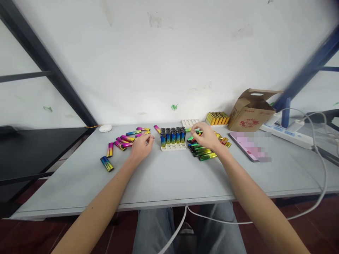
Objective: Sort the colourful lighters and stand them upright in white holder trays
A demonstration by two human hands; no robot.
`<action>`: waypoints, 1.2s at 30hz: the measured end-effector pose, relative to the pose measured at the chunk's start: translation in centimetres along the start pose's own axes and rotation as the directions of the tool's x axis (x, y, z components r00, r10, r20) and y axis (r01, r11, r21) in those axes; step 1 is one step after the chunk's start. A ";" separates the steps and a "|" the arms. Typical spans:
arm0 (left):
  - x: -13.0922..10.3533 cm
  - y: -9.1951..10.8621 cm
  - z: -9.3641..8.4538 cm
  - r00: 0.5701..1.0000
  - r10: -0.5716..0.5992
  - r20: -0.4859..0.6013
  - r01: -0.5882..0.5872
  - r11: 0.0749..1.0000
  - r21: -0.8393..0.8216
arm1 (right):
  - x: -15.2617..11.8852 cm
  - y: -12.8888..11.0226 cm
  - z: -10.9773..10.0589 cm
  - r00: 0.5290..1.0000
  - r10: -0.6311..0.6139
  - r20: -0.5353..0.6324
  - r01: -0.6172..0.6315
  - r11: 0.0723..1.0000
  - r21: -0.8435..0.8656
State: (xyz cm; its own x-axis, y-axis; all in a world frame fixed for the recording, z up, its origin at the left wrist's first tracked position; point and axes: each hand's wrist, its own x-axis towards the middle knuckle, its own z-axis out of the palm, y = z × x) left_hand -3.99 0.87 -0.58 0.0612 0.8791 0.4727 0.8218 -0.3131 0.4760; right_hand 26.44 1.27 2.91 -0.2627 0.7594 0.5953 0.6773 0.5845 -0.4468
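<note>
My left hand is left of the centre rack, its fingers curled together near a pink-yellow tube; whether it grips that tube is unclear. My right hand is bent over a pile of green and yellow tubes, thumb and fingers curled, and what lies between them is hidden. Between the hands, a white rack holds upright blue-yellow tubes with dark tops. More pink, yellow and blue tubes lie scattered at the left.
Behind my right hand are a white rack and a block of orange-yellow tubes. An open cardboard box, a pink-screened tablet and a power strip are at the right. A white round device sits back left.
</note>
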 end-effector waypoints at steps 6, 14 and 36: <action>-0.1 0.4 0.0 1.000 0.008 0.012 -0.008 1.000 0.016 | -1.0 0.0 0.6 0.933 -0.066 0.353 0.150 0.965 -0.216; -0.2 0.5 -0.1 0.999 0.017 0.029 -0.017 1.000 0.011 | -1.7 -0.6 2.0 0.929 0.045 0.367 0.110 0.914 -0.391; -0.1 0.4 -0.1 1.000 0.007 0.006 -0.007 1.000 0.004 | 0.4 -1.2 0.5 0.927 0.359 0.111 -0.302 0.534 0.790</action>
State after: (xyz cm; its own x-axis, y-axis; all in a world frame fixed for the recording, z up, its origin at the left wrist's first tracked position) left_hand -3.73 0.65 -0.37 0.0707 0.8791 0.4714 0.8238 -0.3179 0.4693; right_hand 25.13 0.98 3.31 -0.0762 0.9454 0.3169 -0.1026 0.3087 -0.9456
